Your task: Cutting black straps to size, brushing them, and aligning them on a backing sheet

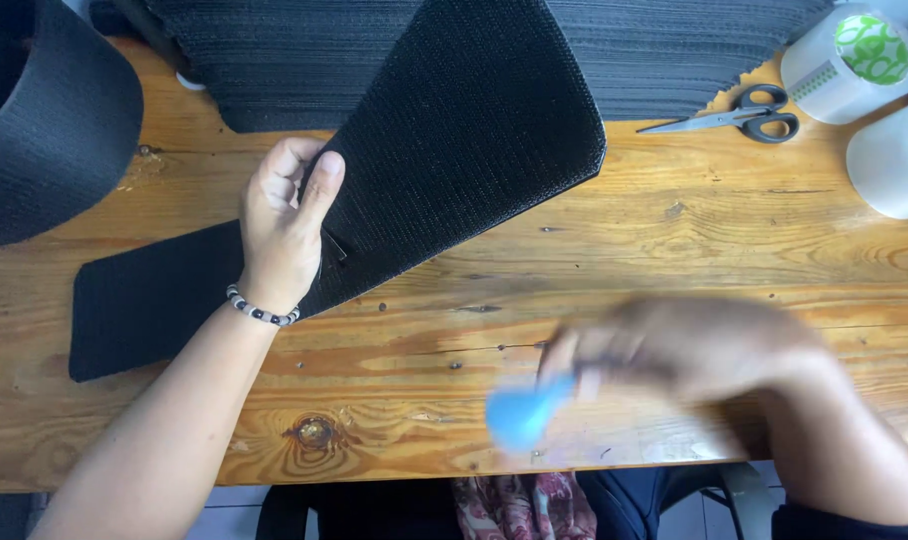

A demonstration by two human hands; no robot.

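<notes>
- Plainly, the left hand rests on a black mesh sheet, thumb and fingers pinched on the sheet's edge where it folds over; the grip is narrow and holds the sheet itself.
- The sheet lies across the left and middle of a wooden table; its lower left part is flat on the wood, while the upper part lifts and bends toward the top of the view.
- A beaded bracelet sits on the left wrist.
- The right hand is smeared by motion blur low on the right; its fingers cannot be made out singly, though it seems closed on a blue object.
- That blue object is also blurred; its kind cannot be told, only a rounded light-blue shape just above the table's near edge, well apart from the sheet.
- A stack of dark sheets runs along the far edge, cut off by the frame's top.
- A black roll stands at upper left, only partly in view.
- Scissors with black handles lie closed near the stack.
- Two tape rolls sit at upper right, the lower one cut by the frame's right edge.
- Patterned cloth shows under the table, mostly hidden.
</notes>
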